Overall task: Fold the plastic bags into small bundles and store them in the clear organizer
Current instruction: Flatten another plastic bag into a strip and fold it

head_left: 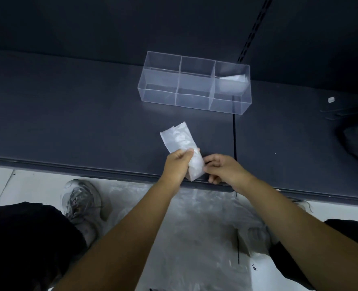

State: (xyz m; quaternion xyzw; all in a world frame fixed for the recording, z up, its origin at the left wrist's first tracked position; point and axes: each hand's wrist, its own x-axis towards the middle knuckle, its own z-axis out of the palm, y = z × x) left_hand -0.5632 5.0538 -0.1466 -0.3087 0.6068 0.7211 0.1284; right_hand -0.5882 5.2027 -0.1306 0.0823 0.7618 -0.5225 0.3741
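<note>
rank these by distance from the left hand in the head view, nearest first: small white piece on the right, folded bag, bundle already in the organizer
1. folded bag: gripped by the left hand itself, at the near edge.
2. bundle: farther back and to the right, in the right end of the clear organizer.
3. small white piece: far out to the right.

A translucent white plastic bag (179, 141), folded into a long narrow strip, is gripped at its lower half by the left hand (177, 164) above the dark shelf's (68, 114) front edge. The clear organizer (195, 89) stands near the back edge, with a folded bundle (232, 80) in its right-end compartment.
</note>
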